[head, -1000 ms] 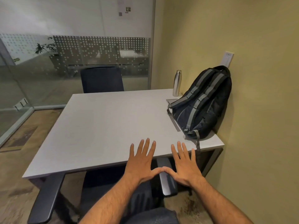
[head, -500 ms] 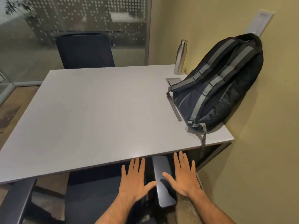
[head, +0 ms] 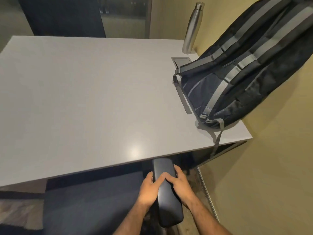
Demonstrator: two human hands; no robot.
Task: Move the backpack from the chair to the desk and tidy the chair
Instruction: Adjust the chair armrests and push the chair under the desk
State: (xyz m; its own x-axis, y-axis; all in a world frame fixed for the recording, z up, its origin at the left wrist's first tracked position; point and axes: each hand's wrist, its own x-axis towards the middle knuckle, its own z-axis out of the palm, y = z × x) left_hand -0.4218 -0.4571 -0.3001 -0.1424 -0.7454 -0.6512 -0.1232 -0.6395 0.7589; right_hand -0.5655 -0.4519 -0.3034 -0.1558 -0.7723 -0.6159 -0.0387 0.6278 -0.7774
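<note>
The black backpack (head: pixel 243 68) with grey straps leans against the yellow wall on the right end of the white desk (head: pixel 84 99); one strap dangles over the desk's front edge. Below that edge stands the dark blue chair (head: pixel 88 200), its seat partly under the desk. Both hands hold the chair's right armrest (head: pixel 166 199): my left hand (head: pixel 149 189) grips its left side and my right hand (head: pixel 179 185) its right side, fingers meeting on top.
A steel bottle (head: pixel 192 29) stands at the desk's back right corner beside a grey cable hatch (head: pixel 181 62). A second dark chair (head: pixel 62 16) stands behind the desk by the glass partition. The yellow wall (head: pixel 271 167) is close on the right.
Both hands dropped from hovering open over the desk edge and closed on the chair's right armrest. My view has moved closer and tilted down.
</note>
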